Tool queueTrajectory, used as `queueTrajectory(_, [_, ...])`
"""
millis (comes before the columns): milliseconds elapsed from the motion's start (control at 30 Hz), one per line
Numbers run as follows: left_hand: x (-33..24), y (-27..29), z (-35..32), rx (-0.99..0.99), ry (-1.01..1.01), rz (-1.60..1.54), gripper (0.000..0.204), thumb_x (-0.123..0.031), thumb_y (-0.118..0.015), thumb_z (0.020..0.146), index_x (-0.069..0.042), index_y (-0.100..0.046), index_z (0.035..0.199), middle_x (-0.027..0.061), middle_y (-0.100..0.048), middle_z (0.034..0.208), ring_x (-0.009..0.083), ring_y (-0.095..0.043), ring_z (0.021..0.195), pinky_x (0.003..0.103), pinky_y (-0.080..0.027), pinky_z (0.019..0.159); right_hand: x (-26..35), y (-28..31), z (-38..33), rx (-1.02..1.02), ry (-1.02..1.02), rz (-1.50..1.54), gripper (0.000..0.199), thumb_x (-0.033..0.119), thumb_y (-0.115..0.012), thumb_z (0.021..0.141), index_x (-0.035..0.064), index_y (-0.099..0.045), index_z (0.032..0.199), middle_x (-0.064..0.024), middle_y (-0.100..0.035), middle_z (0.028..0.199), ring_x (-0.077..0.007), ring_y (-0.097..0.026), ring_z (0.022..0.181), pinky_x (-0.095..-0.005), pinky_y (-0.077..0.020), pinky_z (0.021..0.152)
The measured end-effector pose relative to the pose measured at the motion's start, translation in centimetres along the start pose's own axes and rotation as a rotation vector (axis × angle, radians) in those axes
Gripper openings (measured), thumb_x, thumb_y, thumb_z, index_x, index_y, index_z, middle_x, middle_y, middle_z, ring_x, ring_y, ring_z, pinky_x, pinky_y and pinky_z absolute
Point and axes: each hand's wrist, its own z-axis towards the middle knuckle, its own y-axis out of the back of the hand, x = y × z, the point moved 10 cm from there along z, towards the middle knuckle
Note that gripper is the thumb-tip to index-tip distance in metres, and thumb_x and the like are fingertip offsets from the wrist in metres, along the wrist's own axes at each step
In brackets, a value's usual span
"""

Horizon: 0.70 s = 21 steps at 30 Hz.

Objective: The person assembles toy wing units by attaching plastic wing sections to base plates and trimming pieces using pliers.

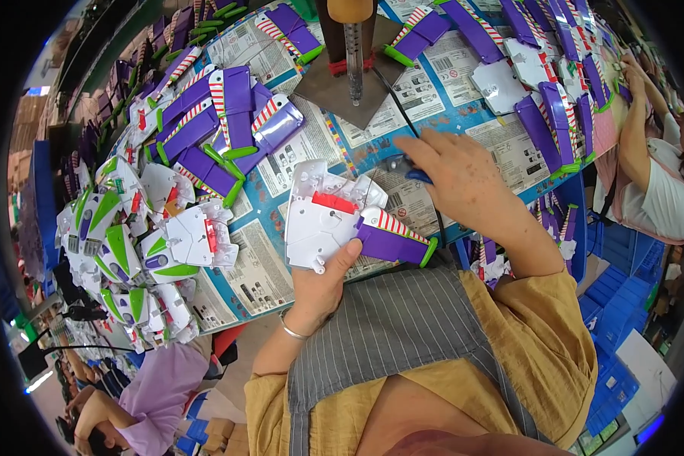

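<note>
My left hand point(321, 283) pinches the lower edge of a white toy shell point(323, 216) with a purple wing point(394, 242), lying at the table's point(270, 220) near edge, while my right hand point(452, 176) curls shut on a blue tool point(403, 165). A pile of purple wings point(220, 125) crowds the left, with a press stand point(351, 53) behind. Printed white sheets point(254, 266) with black text and barcodes cover the blue tabletop.

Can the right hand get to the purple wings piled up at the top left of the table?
Probably not right away. The right hand already grips a blue-handled tool, and the pile of purple wings lies across the table, past the white toy body that the left hand holds.
</note>
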Motion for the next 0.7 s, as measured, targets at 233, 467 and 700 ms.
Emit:
queueTrajectory(233, [0.0, -0.3, 0.0, 0.014, 0.025, 0.024, 0.058, 0.002, -0.069, 0.077, -0.002, -0.040, 0.127, 0.0103, -0.051, 0.120, 0.0224, -0.052, 0.110, 0.035, -0.042, 0.096, 2.3, -0.9, -0.3, 0.041, 0.194, -0.072, 0.019, 0.006, -0.057, 0.067, 0.0053, -0.050, 0.084, -0.0083, -0.054, 0.076, -0.0240, -0.057, 0.073, -0.0354, -0.0438, 0.064])
queueTrajectory(467, [-0.4, -0.1, 0.0, -0.008, -0.013, 0.012, 0.056, -0.002, -0.072, 0.077, 0.000, -0.042, 0.124, 0.0102, -0.053, 0.117, 0.0198, -0.053, 0.107, 0.032, -0.044, 0.091, 1.6, -1.4, -0.2, 0.177, 0.124, -0.086, 0.026, 0.001, -0.056, 0.066, 0.0039, -0.051, 0.091, -0.0095, -0.055, 0.082, -0.0257, -0.059, 0.079, -0.0369, -0.0460, 0.067])
queueTrajectory(700, [-0.3, -0.1, 0.3, -0.009, 0.002, 0.044, 0.055, -0.002, -0.072, 0.077, 0.000, -0.042, 0.124, 0.0103, -0.053, 0.117, 0.0198, -0.053, 0.107, 0.032, -0.043, 0.092, 1.7, -1.8, -0.1, 0.166, 0.136, -0.062, 0.021, 0.004, -0.058, 0.066, 0.0042, -0.051, 0.085, -0.0084, -0.056, 0.073, -0.0250, -0.060, 0.069, -0.0365, -0.0468, 0.063])
